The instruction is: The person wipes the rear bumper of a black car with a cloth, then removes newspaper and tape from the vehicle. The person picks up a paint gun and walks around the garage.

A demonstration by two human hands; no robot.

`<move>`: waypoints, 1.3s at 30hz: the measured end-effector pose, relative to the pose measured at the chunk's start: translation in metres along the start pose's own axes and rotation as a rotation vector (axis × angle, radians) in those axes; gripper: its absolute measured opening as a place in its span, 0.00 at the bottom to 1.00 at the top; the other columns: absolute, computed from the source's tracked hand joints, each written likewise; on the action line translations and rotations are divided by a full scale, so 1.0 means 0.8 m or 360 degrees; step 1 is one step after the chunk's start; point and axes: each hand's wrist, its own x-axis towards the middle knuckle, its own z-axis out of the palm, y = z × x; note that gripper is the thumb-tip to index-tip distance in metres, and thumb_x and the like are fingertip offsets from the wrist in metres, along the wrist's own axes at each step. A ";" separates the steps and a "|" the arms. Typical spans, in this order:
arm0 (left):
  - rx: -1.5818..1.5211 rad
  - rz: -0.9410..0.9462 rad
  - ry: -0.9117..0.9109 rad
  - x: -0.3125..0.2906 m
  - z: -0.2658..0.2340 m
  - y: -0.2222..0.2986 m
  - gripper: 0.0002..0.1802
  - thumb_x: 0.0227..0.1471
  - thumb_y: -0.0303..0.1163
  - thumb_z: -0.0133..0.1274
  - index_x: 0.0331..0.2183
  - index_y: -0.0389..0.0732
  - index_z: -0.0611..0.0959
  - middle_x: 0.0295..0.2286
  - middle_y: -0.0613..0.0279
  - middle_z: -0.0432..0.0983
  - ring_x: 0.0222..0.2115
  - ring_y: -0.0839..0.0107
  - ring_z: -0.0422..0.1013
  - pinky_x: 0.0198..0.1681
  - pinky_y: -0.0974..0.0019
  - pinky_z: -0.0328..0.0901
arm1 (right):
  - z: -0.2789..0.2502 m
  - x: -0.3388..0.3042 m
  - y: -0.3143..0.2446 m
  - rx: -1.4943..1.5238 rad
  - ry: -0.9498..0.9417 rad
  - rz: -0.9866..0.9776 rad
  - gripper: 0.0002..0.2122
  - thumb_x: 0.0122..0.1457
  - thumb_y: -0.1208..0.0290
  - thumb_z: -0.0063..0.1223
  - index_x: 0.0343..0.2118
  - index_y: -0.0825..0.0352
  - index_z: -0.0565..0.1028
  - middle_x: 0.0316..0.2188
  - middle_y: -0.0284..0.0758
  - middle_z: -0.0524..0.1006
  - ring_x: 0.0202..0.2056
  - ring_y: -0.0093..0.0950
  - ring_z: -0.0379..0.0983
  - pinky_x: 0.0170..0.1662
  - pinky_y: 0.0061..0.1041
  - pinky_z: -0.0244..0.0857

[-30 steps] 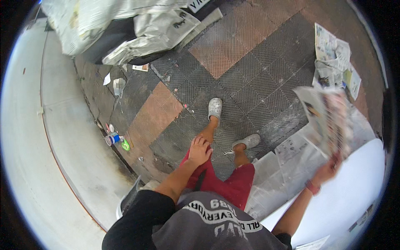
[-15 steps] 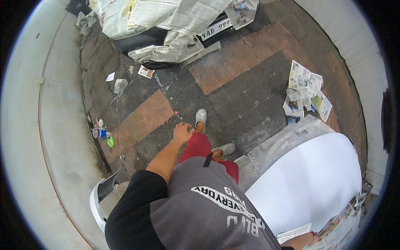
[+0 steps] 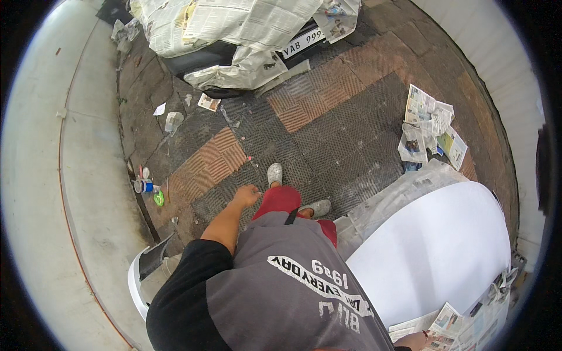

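Note:
My left hand (image 3: 248,195) hangs beside my left thigh, over the dark floor mats. Its fingers are curled; a small pale spot shows at their tips, too small to name. At the lower right, my right forearm and wrist (image 3: 417,340) reach in beside a large, smooth white curved panel (image 3: 433,251). A red band circles the wrist, and the fingers are hidden from view. Right beside this wrist stands a sheet of newspaper (image 3: 447,323), and another newspaper sheet (image 3: 413,325) lies along the panel's near edge.
Ahead, a dark car (image 3: 205,57) is covered in newspaper (image 3: 234,23). Crumpled newspapers (image 3: 430,126) lie on the floor at right. A green tape roll (image 3: 158,198) and a blue-and-white container (image 3: 140,186) sit by the left wall (image 3: 93,175). A white curved part (image 3: 136,284) stands at lower left.
My left hand has drawn back slightly left and nearer to me, its fingers more curled. My right wrist has shifted left, and a newspaper sheet now shows raised beside it. One foot has moved slightly left.

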 end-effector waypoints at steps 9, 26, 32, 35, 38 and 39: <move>-0.0301 0.0197 0.0070 0.006 -0.023 -0.001 0.25 0.58 0.51 0.55 0.50 0.45 0.83 0.51 0.46 0.76 0.56 0.46 0.69 0.62 0.48 0.62 | -0.029 -0.053 -0.093 -0.0177 0.0111 -0.0041 0.33 0.64 0.43 0.52 0.57 0.72 0.75 0.55 0.46 0.77 0.60 0.51 0.68 0.62 0.47 0.64; -0.1098 -0.0608 -0.0088 0.042 -0.056 -0.393 0.25 0.60 0.48 0.55 0.51 0.41 0.82 0.49 0.48 0.80 0.51 0.50 0.76 0.55 0.52 0.69 | -0.196 -0.680 -0.366 0.1133 -0.0374 -0.1624 0.27 0.61 0.59 0.65 0.57 0.72 0.73 0.55 0.49 0.72 0.51 0.43 0.73 0.57 0.38 0.68; -0.1147 -0.0689 0.0049 0.065 -0.142 -0.514 0.24 0.62 0.45 0.54 0.53 0.38 0.81 0.50 0.48 0.79 0.52 0.52 0.75 0.57 0.53 0.68 | -0.288 -0.973 -0.335 0.0834 -0.1212 -0.2903 0.24 0.59 0.69 0.64 0.58 0.68 0.72 0.57 0.47 0.73 0.57 0.45 0.69 0.61 0.39 0.64; -0.1156 -0.0681 0.0220 0.089 -0.171 -0.556 0.27 0.63 0.45 0.53 0.55 0.36 0.80 0.52 0.46 0.78 0.54 0.51 0.73 0.59 0.52 0.66 | -0.331 -1.065 -0.309 0.0474 -0.1860 -0.2893 0.24 0.58 0.69 0.65 0.58 0.65 0.73 0.56 0.46 0.74 0.48 0.43 0.75 0.53 0.38 0.70; -0.1664 -0.0653 0.0502 0.111 -0.251 -0.552 0.33 0.64 0.49 0.53 0.59 0.32 0.75 0.57 0.44 0.73 0.59 0.50 0.69 0.62 0.51 0.63 | -0.328 -1.116 -0.279 0.0275 -0.2002 -0.2979 0.24 0.57 0.67 0.66 0.56 0.65 0.75 0.54 0.47 0.76 0.44 0.41 0.78 0.49 0.36 0.73; -0.1823 -0.0601 0.0635 0.115 -0.306 -0.539 0.36 0.64 0.51 0.53 0.61 0.31 0.73 0.60 0.44 0.70 0.61 0.49 0.66 0.64 0.50 0.61 | -0.324 -1.125 -0.272 0.0198 -0.2029 -0.3018 0.24 0.57 0.66 0.66 0.56 0.65 0.75 0.53 0.47 0.77 0.44 0.40 0.78 0.49 0.35 0.73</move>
